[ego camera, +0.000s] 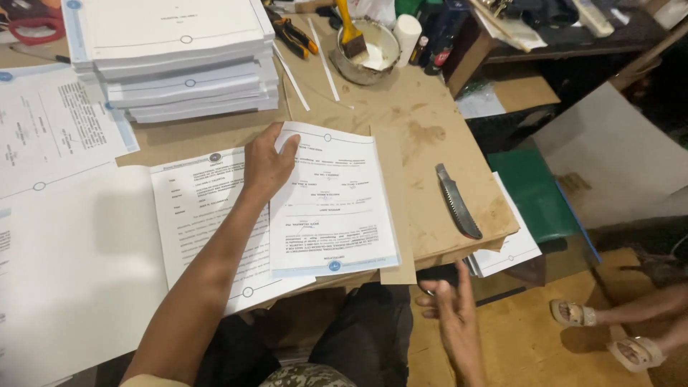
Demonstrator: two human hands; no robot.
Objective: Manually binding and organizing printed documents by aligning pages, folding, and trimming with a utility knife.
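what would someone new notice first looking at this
The left hand lies flat on a printed booklet at the centre of the brown board, and the right hand hangs open and empty below the board's near edge. A tall stack of booklets stands at the far left. A bowl with a yellow-handled brush sits at the far edge, and a knife lies to the right.

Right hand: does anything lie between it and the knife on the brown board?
Nothing visible does. The right hand hangs open below the board's edge; the knife lies bare on the brown board above it. The left hand presses the printed booklet.
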